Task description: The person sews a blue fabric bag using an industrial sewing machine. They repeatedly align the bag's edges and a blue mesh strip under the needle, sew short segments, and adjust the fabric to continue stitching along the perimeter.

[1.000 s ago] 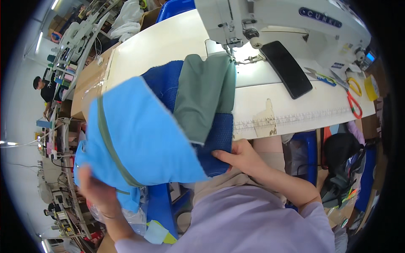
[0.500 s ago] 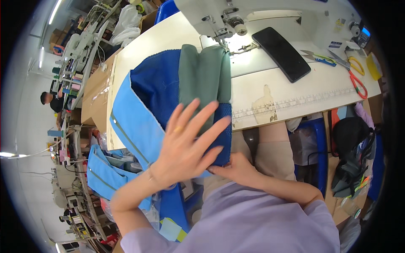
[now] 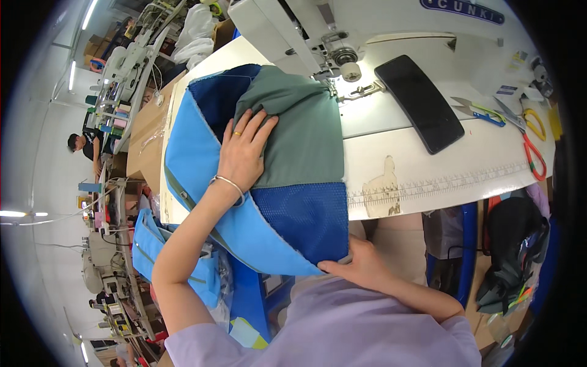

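Note:
A sewn fabric piece [image 3: 299, 140] in grey-green, light blue and dark blue mesh lies across the sewing table, its far right edge under the presser foot [image 3: 332, 88] of a sewing machine [image 3: 269, 30]. My left hand [image 3: 244, 153] rests palm down on the grey-green panel, fingers stretched out and slightly apart, with folds in the cloth around the fingertips. At the near corner, my right hand [image 3: 362, 266] pinches the edge where the mesh meets the light blue panel. Some of its fingers are hidden beneath the cloth.
Right of the needle lies a black phone [image 3: 420, 104]. Beyond it are blue-handled snips [image 3: 483, 115] and red-and-yellow scissors [image 3: 531, 144]. A ruler strip [image 3: 440, 183] runs along the table's front. More light blue fabric [image 3: 153, 244] hangs at left; a person [image 3: 88, 144] sits far left.
My left hand has moved away from me and settled flat on the grey-green panel. The cloth has opened out, showing more mesh near my right hand, which still pinches the corner, now slightly lower.

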